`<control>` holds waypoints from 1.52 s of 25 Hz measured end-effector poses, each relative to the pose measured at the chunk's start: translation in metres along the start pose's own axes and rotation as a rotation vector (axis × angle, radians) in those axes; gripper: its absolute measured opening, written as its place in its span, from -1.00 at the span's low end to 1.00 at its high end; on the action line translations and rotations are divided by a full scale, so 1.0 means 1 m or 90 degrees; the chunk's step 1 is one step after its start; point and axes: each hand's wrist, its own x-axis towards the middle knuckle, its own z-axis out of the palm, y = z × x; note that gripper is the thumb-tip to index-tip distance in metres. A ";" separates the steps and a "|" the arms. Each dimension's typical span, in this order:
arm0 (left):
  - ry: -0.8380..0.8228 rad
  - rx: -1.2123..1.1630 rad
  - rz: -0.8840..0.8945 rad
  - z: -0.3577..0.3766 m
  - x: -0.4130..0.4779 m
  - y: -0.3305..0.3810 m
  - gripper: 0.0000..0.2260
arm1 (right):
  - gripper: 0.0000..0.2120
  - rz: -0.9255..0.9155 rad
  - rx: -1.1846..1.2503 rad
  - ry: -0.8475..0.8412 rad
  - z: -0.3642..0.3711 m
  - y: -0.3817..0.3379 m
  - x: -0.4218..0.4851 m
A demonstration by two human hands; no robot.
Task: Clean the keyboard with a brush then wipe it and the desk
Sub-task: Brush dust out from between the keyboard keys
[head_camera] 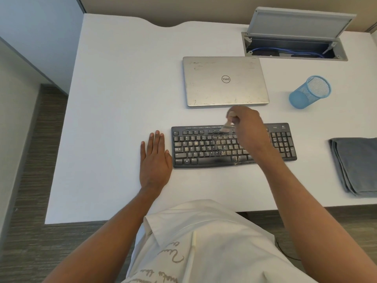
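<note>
Keyboard [204, 148] dusty | right grip [246, 127] pinching brush [226, 127] | left grip [156, 158] spread flat on desk [114, 99] | laptop [224, 80] behind

Right hand [245, 124] holds brush [226, 127] on dusty keyboard [204, 148]; left hand [155, 160] flat on desk [122, 99].

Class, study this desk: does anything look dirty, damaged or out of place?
The keyboard is strewn with pale grit across its middle keys and by the spacebar's right end. The closed laptop looks scuffed and smudged. The cable hatch at the back right stands open.
</note>
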 end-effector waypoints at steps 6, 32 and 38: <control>-0.002 -0.001 -0.001 0.000 0.000 0.000 -0.46 | -0.76 -0.077 0.073 -0.049 0.033 -0.041 0.000; -0.006 0.008 -0.008 0.001 0.001 0.000 -0.47 | -0.77 0.009 0.065 0.078 0.031 -0.014 -0.016; -0.004 0.003 -0.006 0.000 0.000 0.000 -0.47 | -0.77 0.019 0.124 0.138 0.027 -0.014 -0.006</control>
